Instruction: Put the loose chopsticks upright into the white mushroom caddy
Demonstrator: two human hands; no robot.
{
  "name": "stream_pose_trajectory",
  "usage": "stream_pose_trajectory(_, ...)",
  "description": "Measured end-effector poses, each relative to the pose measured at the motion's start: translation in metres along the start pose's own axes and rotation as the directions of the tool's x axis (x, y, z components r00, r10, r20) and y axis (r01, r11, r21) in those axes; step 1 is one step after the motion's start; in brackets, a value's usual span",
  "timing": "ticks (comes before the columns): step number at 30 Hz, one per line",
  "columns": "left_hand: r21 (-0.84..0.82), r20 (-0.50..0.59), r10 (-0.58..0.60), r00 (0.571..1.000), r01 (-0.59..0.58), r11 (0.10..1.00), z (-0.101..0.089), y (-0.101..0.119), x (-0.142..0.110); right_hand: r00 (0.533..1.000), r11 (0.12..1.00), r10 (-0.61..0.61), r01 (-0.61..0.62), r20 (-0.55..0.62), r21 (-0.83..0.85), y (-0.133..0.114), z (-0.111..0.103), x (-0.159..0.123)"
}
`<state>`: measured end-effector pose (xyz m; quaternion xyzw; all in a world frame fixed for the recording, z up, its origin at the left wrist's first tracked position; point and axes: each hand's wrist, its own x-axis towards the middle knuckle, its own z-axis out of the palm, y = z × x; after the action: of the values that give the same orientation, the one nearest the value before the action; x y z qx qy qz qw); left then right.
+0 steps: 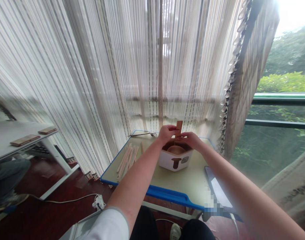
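Observation:
Upright between my two hands is a small bundle of brown wooden chopsticks [179, 125], above the back of a box. My left hand [166, 132] pinches it from the left side. From the right, my right hand [189, 139] has its fingers closed on the bundle lower down. The white, angular box [170, 163] has a brown inside and a dark print on its front. A round brown thing [176, 150] sits in it. Left of the box lie several pale chopsticks [127, 160] in a loose pile, and one browner stick [142, 147] lies apart.
The small table [164, 181] has a blue rim. Metal cutlery [142, 134] lies at its back left. A phone-like device [218, 188] with a cable is at the right. Striped curtains [122, 66] hang behind. Another table [7, 133] stands left, and a white power strip [99, 201] is below.

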<state>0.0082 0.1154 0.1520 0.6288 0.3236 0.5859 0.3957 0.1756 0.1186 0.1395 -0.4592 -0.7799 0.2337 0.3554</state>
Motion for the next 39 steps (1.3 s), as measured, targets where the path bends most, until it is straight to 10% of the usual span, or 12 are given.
stream_pose_trajectory(10, 0.165, -0.021, 0.044, 0.999, -0.04, 0.986, -0.007, 0.008, -0.014, 1.0, 0.999, 0.024, -0.024, -0.005, 0.042, -0.01, -0.004, -0.008)
stream_pose_trajectory(18, 0.323, -0.504, 0.088, 0.859, 0.092, 0.942, -0.051, -0.002, -0.08, 0.999, 0.998, 0.03, -0.031, -0.024, -0.046, -0.012, 0.001, -0.002)
stream_pose_trajectory(24, 0.23, -0.278, -0.044, 0.96, 0.111, 0.967, -0.029, -0.019, -0.107, 0.997, 0.997, 0.02, -0.015, 0.077, -0.074, -0.025, 0.004, 0.01)
stream_pose_trajectory(39, 0.397, -0.357, 0.133, 0.925, 0.021, 0.917, -0.022, -0.061, -0.132, 0.993, 0.995, 0.085, -0.089, 0.087, 0.048, -0.016, -0.01, 0.004)
